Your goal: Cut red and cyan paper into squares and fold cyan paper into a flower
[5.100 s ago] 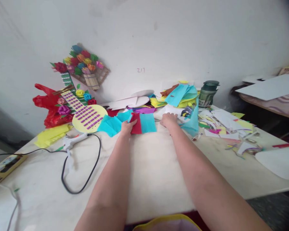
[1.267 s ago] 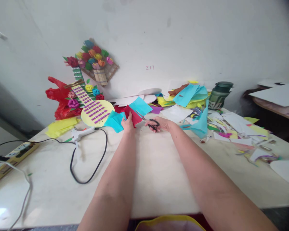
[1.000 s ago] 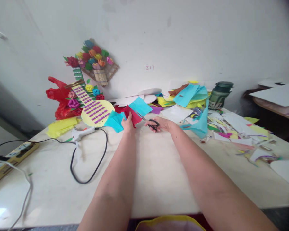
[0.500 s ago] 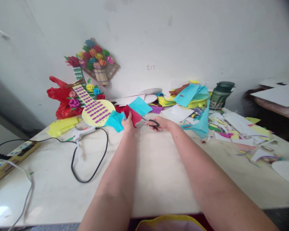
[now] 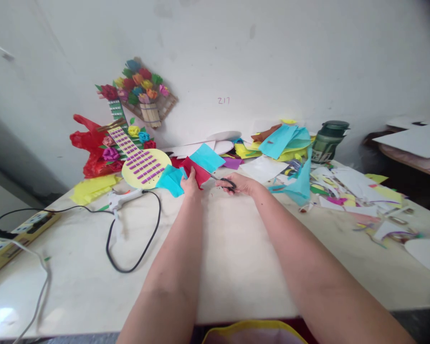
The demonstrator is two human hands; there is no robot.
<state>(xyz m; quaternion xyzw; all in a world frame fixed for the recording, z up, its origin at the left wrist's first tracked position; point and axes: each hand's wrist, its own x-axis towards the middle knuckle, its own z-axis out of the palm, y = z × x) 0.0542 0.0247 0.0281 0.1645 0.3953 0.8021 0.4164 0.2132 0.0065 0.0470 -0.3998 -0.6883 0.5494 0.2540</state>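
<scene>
Scissors now meet the red paper, right of the guitar cutout; five seconds ago your right hand lay apart from it. Your glue gun lies on the pale table in front of the cutout, a wall behind. Your left hand pinches the paper; your right grips the scissor handles.

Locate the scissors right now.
In the head view, near the centre, the black-handled scissors are in the right hand, blades reaching left to the red paper.
</scene>
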